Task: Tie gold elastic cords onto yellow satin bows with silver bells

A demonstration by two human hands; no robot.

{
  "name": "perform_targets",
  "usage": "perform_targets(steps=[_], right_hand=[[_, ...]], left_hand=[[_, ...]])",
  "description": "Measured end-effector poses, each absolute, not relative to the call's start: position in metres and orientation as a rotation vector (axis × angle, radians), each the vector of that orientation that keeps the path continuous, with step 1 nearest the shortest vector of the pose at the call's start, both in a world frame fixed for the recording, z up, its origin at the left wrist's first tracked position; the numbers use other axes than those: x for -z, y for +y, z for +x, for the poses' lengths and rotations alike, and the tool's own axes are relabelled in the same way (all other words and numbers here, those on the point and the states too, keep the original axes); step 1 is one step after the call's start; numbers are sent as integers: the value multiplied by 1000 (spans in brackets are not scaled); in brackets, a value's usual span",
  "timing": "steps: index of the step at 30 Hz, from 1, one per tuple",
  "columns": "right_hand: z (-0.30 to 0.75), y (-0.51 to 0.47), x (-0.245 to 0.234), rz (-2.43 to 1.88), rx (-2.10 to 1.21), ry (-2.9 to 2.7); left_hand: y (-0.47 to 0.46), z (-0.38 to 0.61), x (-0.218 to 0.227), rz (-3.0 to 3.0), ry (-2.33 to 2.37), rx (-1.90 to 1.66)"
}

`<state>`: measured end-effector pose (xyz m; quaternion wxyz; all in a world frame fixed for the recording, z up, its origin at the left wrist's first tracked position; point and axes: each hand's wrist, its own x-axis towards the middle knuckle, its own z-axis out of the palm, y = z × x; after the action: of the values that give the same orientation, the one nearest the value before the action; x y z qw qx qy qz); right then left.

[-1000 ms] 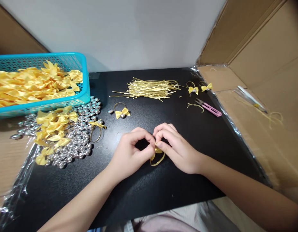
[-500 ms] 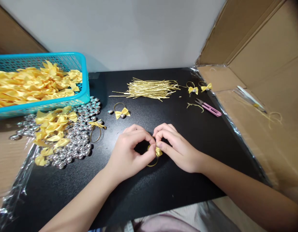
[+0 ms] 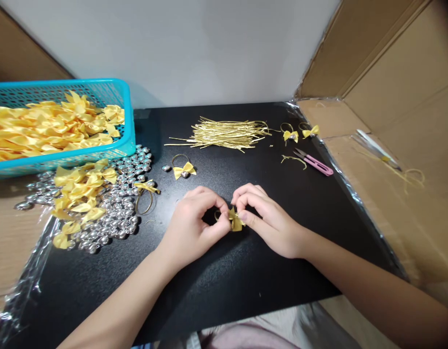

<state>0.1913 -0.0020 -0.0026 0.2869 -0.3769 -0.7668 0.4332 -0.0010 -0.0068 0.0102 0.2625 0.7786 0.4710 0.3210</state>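
Observation:
Between my two hands, just above the black table, is a yellow ribbon bow (image 3: 236,224) with a loop of gold cord showing behind my left fingers. My left hand (image 3: 198,223) pinches the bow's left side between thumb and forefinger. At its right side my right hand (image 3: 269,220) is closed in a pinch, thumb against forefinger; the fingertips hide what exactly lies between them. Farther back lies another bow with a silver bell-like bead and cord loop (image 3: 184,170). One more looped bow (image 3: 147,187) rests on the left, beside the silver beads (image 3: 117,218).
A turquoise basket (image 3: 129,121) full of yellow bows stands back left, with loose bows (image 3: 82,194) before it. Gold cords (image 3: 229,133) lie at the back. Pink-handled thread snips (image 3: 316,164) and two looped bows (image 3: 291,135) are at right. Cardboard (image 3: 402,121) borders the table.
The bow has been turned between my fingers: its cord loop, which hung below it toward me, now sits at its left. More of the bow shows. My hands have barely shifted.

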Motion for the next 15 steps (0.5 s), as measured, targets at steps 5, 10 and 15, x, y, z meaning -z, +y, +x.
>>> perform_targets(steps=[5,10,15], right_hand=[[191,-2,2,-1027,-1144,-2054],[192,-3,1,-1035,-1128,-2073],[192,-3,-1,-1044,-1060,-2125]], left_hand=[[-6,-1,-11,2046,1186,-882],[-6,-1,-7,1858,1159,-820],[-6,0,-6,1744,1174,-810]])
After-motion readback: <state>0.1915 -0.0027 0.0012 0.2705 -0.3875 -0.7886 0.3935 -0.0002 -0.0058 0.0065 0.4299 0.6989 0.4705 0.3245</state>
